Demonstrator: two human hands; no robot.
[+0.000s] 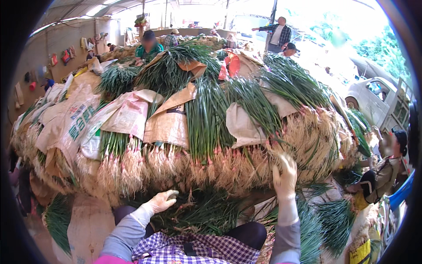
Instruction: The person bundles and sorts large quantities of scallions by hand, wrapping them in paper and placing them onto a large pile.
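Observation:
A tall heap of green onions (208,119) with long pale roots and reddish stem bases stands before me. My right hand (285,175), in a pale glove, reaches up to the hanging roots (307,145) at the heap's right front. Its fingers are stretched and the thumb stands apart; no onion is visibly gripped. Lower and to the left, my left hand (161,201), gloved too, hovers above loose onions (202,218) by my lap. Its fingers are curled together, and what they hold, if anything, is hidden.
Woven sacks (169,125) lie over parts of the heap. More onion bundles (336,224) lie at my right, beside a seated person (387,169). Other people, including a person in green (148,49), are behind the heap. A white vehicle (373,97) is parked at the right.

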